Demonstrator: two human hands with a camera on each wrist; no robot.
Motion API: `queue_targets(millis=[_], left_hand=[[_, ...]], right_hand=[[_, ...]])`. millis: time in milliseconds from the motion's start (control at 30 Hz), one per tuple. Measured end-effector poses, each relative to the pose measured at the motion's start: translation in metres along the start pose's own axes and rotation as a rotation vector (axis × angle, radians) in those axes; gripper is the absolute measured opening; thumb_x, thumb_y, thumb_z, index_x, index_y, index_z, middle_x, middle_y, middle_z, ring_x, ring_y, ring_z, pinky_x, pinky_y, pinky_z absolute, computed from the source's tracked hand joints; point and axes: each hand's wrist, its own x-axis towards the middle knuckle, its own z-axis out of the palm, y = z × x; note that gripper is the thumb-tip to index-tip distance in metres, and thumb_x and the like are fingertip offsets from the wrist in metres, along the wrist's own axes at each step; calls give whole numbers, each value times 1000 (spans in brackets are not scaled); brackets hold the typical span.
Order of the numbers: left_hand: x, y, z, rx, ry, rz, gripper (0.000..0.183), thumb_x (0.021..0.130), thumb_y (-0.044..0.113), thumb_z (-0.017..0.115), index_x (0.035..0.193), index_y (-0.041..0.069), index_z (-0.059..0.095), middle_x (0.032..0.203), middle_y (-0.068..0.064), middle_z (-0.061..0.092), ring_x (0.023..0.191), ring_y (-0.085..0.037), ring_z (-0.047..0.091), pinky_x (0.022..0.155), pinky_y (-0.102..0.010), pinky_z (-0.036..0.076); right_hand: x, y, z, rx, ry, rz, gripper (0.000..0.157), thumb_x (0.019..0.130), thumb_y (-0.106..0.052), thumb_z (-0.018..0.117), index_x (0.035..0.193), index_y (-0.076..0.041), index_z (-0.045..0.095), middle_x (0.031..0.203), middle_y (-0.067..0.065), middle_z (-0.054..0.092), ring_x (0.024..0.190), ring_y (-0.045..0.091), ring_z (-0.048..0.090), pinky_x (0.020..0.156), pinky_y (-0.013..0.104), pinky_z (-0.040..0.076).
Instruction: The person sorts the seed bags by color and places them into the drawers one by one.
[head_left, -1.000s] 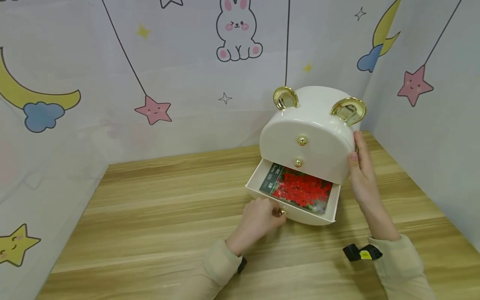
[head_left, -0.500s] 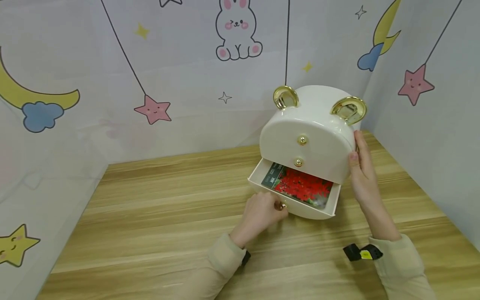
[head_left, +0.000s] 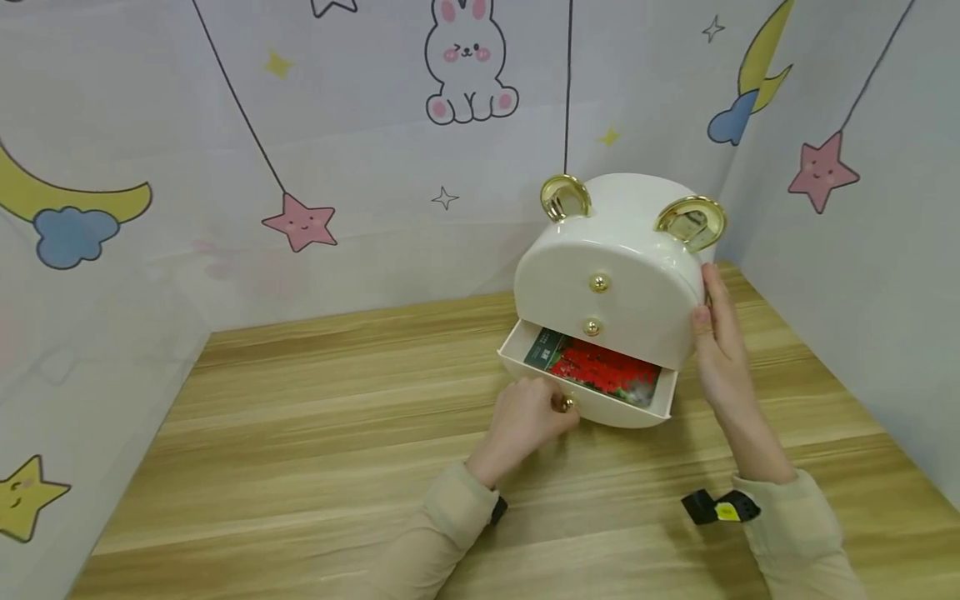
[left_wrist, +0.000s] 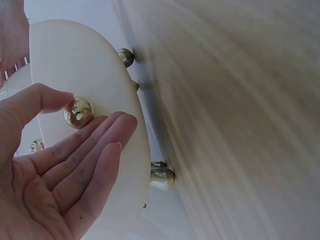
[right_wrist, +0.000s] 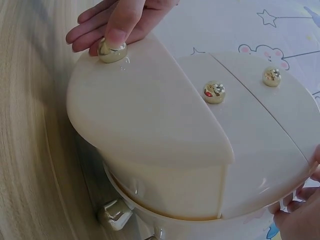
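A white storage box (head_left: pixel 607 304) with gold bear ears and gold knobs stands on the table. Its bottom drawer (head_left: pixel 611 411) is pulled partway out, and inside lies a flat card or packet (head_left: pixel 603 367) printed with red flowers. My left hand (head_left: pixel 525 421) pinches the drawer's gold knob (left_wrist: pixel 79 113) between thumb and forefinger; the other fingers extend below it in the left wrist view. Against the box's right side rests my right hand (head_left: pixel 723 358), fingers stretched along the wall and thumb near the front edge. Only part of that hand appears in the right wrist view.
The wood-grain table (head_left: pixel 322 433) stretches to the left and front of the box. A patterned back wall (head_left: pixel 375 167) rises just behind the box, and a side wall (head_left: pixel 862 275) stands to the right. Small gold feet (left_wrist: pixel 162 178) lift the box off the table.
The drawer has slid inward, with my left hand following its knob toward the box, so less of the flower card shows. My right hand stays at the box's side. The head view shifts slightly.
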Motion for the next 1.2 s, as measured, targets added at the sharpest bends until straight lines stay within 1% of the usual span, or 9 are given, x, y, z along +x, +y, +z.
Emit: queue_targets(millis=[133, 367, 433, 600, 700, 867, 1067, 1133, 1200], left_hand=[[2, -1, 1, 9, 4, -1, 25, 71, 29, 65, 50, 20, 54, 45, 12, 44, 43, -2, 35, 36, -18, 25], [6, -2, 2, -3, 19, 14, 26, 70, 28, 64, 49, 20, 53, 45, 13, 44, 43, -1, 34, 35, -18, 26], [7, -3, 3, -10, 23, 15, 25, 70, 28, 64, 49, 21, 53, 45, 13, 44, 42, -1, 34, 35, -18, 26], [12, -4, 6, -29, 23, 15, 26, 70, 27, 65, 48, 20, 53, 44, 13, 44, 41, 0, 32, 35, -17, 24], [15, -4, 7, -28, 10, 6, 28, 70, 27, 65, 46, 19, 51, 42, 12, 41, 40, 0, 30, 34, -16, 22], [20, -3, 5, -18, -11, 4, 36, 70, 26, 64, 44, 18, 41, 41, 11, 30, 40, -1, 25, 35, -17, 16], [25, -3, 3, 0, -37, -3, 39, 70, 29, 65, 43, 19, 39, 40, 11, 29, 39, -2, 26, 34, -17, 16], [26, -2, 3, -8, -44, -10, 39, 70, 30, 65, 43, 18, 40, 40, 11, 29, 39, -2, 27, 34, -18, 17], [27, -1, 3, -17, -48, -19, 39, 70, 29, 64, 43, 18, 40, 40, 11, 29, 40, -3, 28, 34, -18, 17]], right_hand=[[0, -1, 1, -7, 3, -2, 51, 98, -27, 29, 147, -22, 14, 156, 4, 4, 143, 12, 2, 120, 42, 1], [-1, -2, 1, -7, -4, 2, 51, 98, -29, 29, 147, -23, 13, 156, 0, 4, 143, 11, 2, 119, 42, 1], [-1, -2, 1, -7, -1, 2, 51, 98, -29, 29, 147, -24, 13, 156, 1, 4, 143, 11, 2, 119, 42, 1], [-1, -2, 1, -12, 0, -4, 51, 98, -28, 29, 147, -24, 13, 156, 2, 4, 143, 10, 3, 120, 39, 3], [-1, -2, 1, -10, -7, -7, 51, 98, -28, 29, 147, -24, 13, 156, 1, 4, 143, 10, 3, 120, 38, 3], [0, -2, 1, -9, -10, -12, 51, 98, -27, 29, 147, -23, 13, 156, 3, 4, 143, 10, 3, 120, 39, 3], [0, -2, 1, -6, -11, -12, 51, 98, -27, 29, 147, -23, 13, 156, 3, 3, 143, 11, 2, 120, 39, 2], [-1, -2, 1, -7, -8, -9, 51, 98, -27, 29, 147, -23, 13, 156, 4, 3, 143, 10, 2, 120, 36, 3], [-1, -1, 1, -17, -6, -10, 51, 98, -27, 29, 147, -23, 13, 156, 5, 4, 143, 10, 3, 120, 26, 5]])
